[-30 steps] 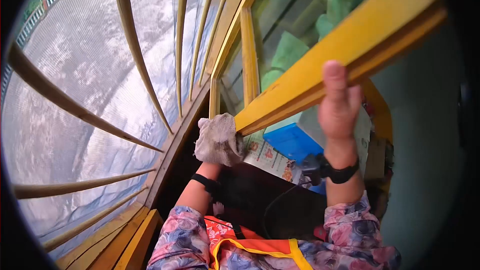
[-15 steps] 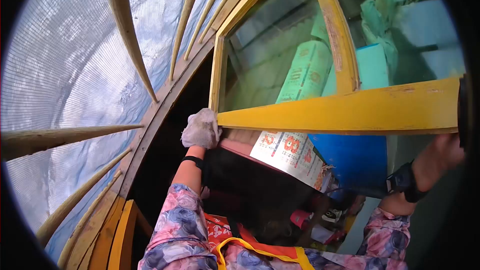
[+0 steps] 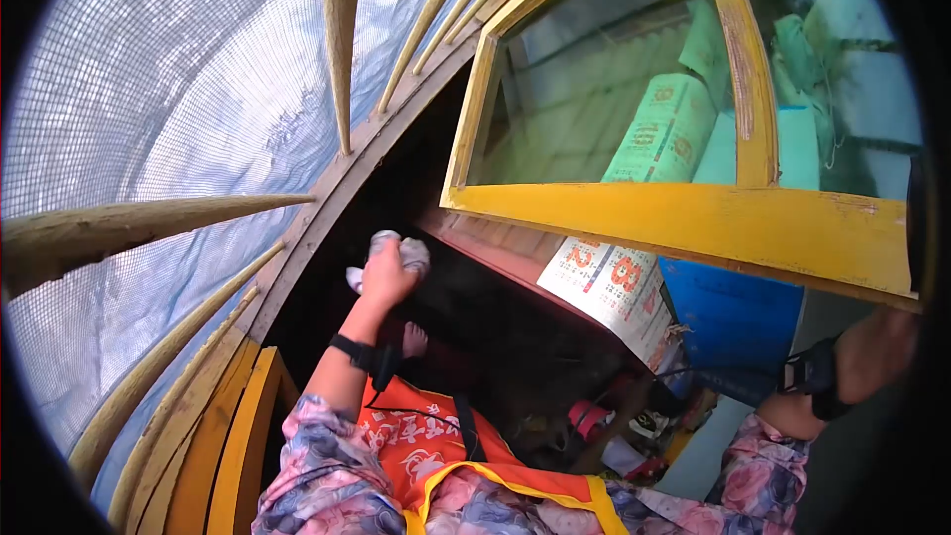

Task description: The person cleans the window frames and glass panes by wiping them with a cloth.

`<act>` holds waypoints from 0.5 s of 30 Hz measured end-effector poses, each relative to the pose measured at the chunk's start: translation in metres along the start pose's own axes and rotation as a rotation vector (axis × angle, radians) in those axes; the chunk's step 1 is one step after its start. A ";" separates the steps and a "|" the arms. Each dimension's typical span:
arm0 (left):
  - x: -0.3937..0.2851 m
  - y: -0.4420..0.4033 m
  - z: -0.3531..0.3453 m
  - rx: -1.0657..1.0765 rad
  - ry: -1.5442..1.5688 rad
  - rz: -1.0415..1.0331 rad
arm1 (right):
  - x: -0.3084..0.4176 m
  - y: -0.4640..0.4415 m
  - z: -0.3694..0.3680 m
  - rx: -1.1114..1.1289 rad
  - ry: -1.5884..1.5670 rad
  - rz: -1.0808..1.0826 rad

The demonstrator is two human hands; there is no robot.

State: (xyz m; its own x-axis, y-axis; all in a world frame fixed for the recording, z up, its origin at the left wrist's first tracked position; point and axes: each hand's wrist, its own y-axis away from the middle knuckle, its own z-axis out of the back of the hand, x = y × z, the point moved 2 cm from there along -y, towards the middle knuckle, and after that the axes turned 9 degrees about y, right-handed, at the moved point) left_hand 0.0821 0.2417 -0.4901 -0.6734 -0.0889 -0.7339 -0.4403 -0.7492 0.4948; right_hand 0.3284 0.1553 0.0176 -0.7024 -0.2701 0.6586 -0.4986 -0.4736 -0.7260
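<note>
My left hand [image 3: 389, 275] is closed around a pale, dirty cloth [image 3: 412, 255], held over the dark gap between the railing and the window. At the far right, my right hand [image 3: 881, 342] is at the lower corner of a yellow-framed glass window [image 3: 684, 223]. The frame hides its fingertips, so its grip cannot be made out. The yellow sash stands slanted, its glass showing green-tinted things behind it and some reflections.
Wooden railing bars [image 3: 339, 50] stand before blue-white netting [image 3: 198, 89] on the left. Below the window are a printed paper sheet [image 3: 619, 287] and a blue box [image 3: 733, 317]. A pink item [image 3: 591, 419] lies among clutter lower down.
My left hand has come away from the window's corner and moved down and back with the cloth. My right hand went from the frame's middle to its far right end. The view has shifted.
</note>
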 end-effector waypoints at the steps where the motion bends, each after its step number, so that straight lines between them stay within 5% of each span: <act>1: -0.031 0.009 0.022 0.058 0.211 -0.016 | 0.000 -0.001 0.000 -0.006 0.002 0.002; 6: -0.155 0.051 0.068 0.360 1.216 -0.518 | 0.000 0.003 0.000 -0.025 0.014 0.002; 8: -0.194 0.054 0.083 0.184 0.701 -0.971 | 0.000 0.004 0.003 -0.034 0.018 0.008; 9: -0.205 0.047 0.082 -0.017 0.641 -1.026 | -0.001 0.005 0.005 -0.041 0.021 0.006; 11: -0.217 0.035 0.074 -0.306 0.506 -1.016 | -0.002 0.010 0.006 -0.057 0.030 0.012; 14: -0.206 0.023 0.016 -0.099 0.907 -0.938 | -0.006 0.014 0.010 -0.081 0.046 0.011; 15: -0.201 0.021 0.008 -0.248 0.818 -0.962 | -0.007 0.016 0.012 -0.092 0.057 0.016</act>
State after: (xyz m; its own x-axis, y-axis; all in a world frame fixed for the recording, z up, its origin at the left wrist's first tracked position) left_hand 0.2028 0.2492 -0.3284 0.4489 0.2439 -0.8596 -0.3624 -0.8296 -0.4247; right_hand 0.3318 0.1395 0.0040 -0.7366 -0.2279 0.6368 -0.5303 -0.3898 -0.7529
